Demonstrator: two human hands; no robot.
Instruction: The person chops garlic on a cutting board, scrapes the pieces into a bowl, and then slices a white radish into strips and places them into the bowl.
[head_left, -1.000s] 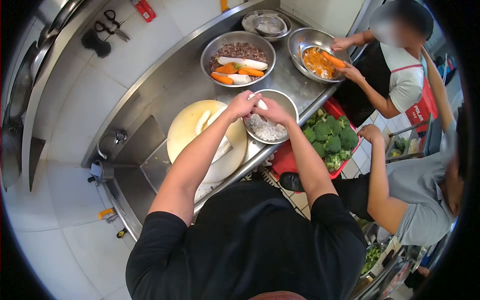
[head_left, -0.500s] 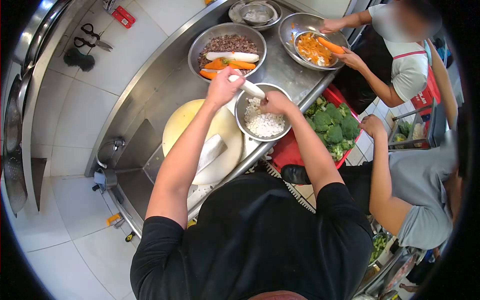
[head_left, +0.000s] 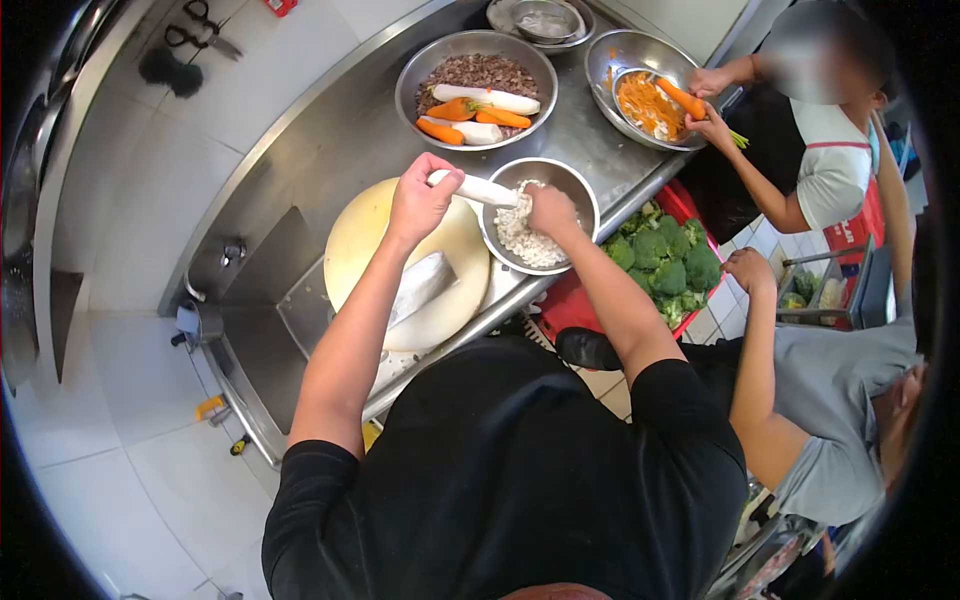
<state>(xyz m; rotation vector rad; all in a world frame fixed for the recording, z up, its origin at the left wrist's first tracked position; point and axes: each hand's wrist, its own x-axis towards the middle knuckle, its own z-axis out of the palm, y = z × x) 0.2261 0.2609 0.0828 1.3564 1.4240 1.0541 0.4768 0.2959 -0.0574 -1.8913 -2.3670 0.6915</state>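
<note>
My left hand (head_left: 425, 198) is closed around one end of a peeled white radish (head_left: 474, 189). The radish's other end reaches over a steel bowl (head_left: 591, 197) holding small white pieces (head_left: 528, 243). Inside that bowl my right hand (head_left: 552, 211) is curled beside the radish's far end; its fingertips are hidden, and what they grip does not show. Below my left forearm, a round cutting board (head_left: 350, 222) carries a broad cleaver blade (head_left: 424, 284), partly covered by the arm.
Beyond the board, a large steel bowl (head_left: 405, 82) holds carrots (head_left: 440, 131), white radishes and brown bits. A co-worker at right holds a carrot (head_left: 681, 98) over a bowl of orange shreds (head_left: 645, 104). Broccoli (head_left: 660, 250) fills a red crate below the counter edge. Another person stands nearby.
The camera view has shifted slightly. My left hand has drawn back from the large bowl of carrots, uncovering them. The radish lies flatter, and my right hand has moved slightly in the bowl.
</note>
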